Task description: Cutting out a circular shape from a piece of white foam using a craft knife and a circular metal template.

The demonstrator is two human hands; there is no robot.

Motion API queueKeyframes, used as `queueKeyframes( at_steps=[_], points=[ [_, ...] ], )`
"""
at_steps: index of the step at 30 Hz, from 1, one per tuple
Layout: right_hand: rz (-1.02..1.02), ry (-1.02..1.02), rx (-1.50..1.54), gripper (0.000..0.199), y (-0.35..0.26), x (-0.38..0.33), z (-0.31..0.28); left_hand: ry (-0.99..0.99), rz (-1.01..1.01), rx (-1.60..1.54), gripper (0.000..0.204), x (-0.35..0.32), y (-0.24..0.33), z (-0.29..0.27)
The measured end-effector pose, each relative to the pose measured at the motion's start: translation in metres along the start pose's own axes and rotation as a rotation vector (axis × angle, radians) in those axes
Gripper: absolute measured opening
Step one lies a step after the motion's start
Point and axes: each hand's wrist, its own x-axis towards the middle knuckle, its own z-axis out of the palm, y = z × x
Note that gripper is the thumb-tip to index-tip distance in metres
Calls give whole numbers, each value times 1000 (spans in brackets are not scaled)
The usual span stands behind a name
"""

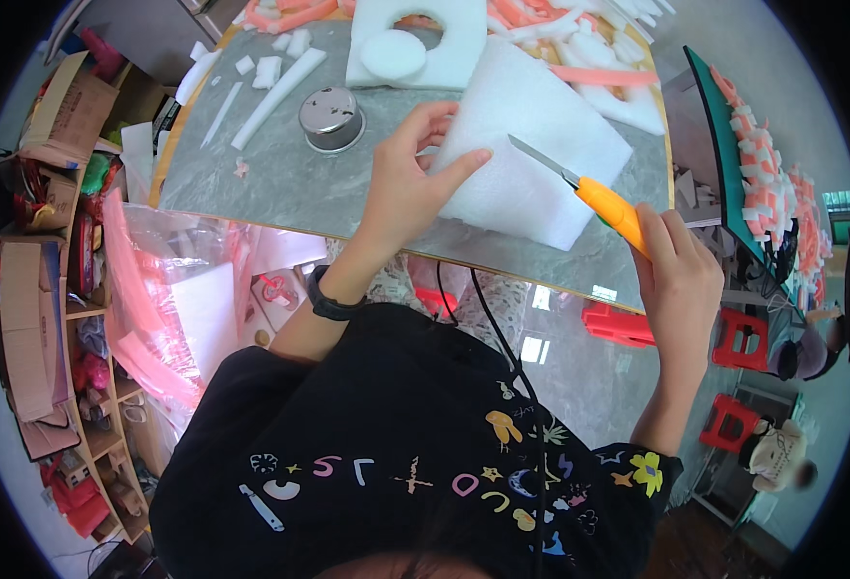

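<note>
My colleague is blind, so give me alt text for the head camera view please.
A person's left hand presses a white foam sheet flat on a grey table while the right hand holds an orange utility knife with its blade on the foam. A round metal tin and foam offcuts lie behind.

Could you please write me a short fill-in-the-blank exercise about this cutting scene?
1. The right hand holds an orange ____ whose blade touches the foam sheet.
2. The left hand presses flat on the ____ foam sheet.
3. A round metal ____ stands on the table, left of the left hand.
4. A black ____ sits on the left wrist.

Missing words: knife; white; tin; watch
</note>
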Motion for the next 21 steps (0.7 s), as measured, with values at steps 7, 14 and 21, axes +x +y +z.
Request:
queueKeyframes(
  at_steps=[7, 14, 21],
  points=[
    [25, -72, 1, 30, -3, 8, -9, 7, 89, 134, 44, 0, 7, 3],
    [46, -165, 43, 19, -9, 23, -38, 31, 259, 225, 41, 2, 9, 3],
    [56, -264, -101, 22, -16, 31, -59, -21, 416, 298, 39, 12, 21, 1]
  ],
)
